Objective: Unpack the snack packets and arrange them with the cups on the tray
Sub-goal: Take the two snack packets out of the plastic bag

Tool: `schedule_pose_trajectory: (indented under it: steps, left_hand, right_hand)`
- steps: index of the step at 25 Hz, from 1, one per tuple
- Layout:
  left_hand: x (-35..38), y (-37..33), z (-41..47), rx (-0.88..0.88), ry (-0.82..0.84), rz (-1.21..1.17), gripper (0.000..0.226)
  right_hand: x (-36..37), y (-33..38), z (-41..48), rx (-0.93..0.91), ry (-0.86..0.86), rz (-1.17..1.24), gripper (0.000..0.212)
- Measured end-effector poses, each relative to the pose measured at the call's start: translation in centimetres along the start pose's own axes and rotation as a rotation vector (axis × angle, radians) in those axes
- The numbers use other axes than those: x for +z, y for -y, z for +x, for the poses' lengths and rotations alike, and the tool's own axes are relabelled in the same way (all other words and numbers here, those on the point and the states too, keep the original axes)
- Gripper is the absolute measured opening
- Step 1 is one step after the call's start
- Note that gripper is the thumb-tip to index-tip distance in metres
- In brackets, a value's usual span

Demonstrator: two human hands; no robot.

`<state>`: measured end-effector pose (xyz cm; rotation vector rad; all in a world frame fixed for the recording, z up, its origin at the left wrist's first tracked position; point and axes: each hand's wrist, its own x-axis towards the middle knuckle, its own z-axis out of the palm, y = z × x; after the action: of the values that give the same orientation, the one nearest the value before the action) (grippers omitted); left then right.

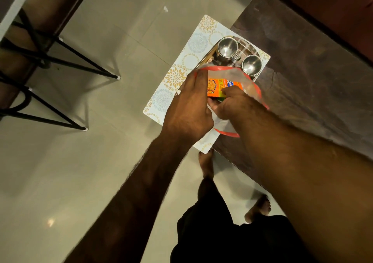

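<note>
Two steel cups (pixel 238 55) stand on the tray (pixel 205 61) just beyond the bag (pixel 232 75), so if the right hand (pixel 230 103), pinching the orange packet (pixel 222 87) inside while the left hand (pixel 189 105) grips the rim, jerks free, it could topple them.

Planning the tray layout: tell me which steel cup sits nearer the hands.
The right-hand cup, beside the bag's red rim; the other cup stands farther back-left.

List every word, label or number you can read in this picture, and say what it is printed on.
"BER", the end of a cut-off word, on the placemat's far corner by the tray.
Orange snack packet: a blue logo and yellow lettering, both too blurred to read.
Steel cups: no text visible.
</note>
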<state>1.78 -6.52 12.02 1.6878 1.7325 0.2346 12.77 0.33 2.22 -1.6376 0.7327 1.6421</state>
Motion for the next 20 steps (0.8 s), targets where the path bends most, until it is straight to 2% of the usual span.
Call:
schedule_pose_trajectory:
  steps: [5,9,12,14,18,20]
  left_hand:
    - [0.2,0.5,0.1,0.01,-0.026,0.0,0.081]
    - [0.7,0.4,0.2,-0.004,-0.022,0.034,0.081]
    - [0.8,0.5,0.4,-0.034,-0.024,0.051,0.08]
    - [0.8,0.7,0.4,-0.043,-0.032,0.039,0.078]
    - [0.7,0.8,0.3,-0.03,-0.023,0.074,0.081]
    - [0.5,0.7,0.2,-0.013,-0.016,0.073,0.085]
  right_hand:
    - [-0.3,0.1,0.9,-0.059,-0.008,-0.149,0.04]
    - [-0.5,0.1,-0.3,-0.112,0.048,-0.264,0.011]
    - [-1.3,0.6,-2.4,-0.169,0.056,-0.301,0.008]
    - [-2.4,0.9,-4.1,-0.196,0.087,-0.319,0.014]
    - [-5.0,1.3,-8.6,-0.166,0.2,-0.397,0.013]
    - [-6.5,1.7,-10.9,-0.133,0.251,-0.45,0.019]
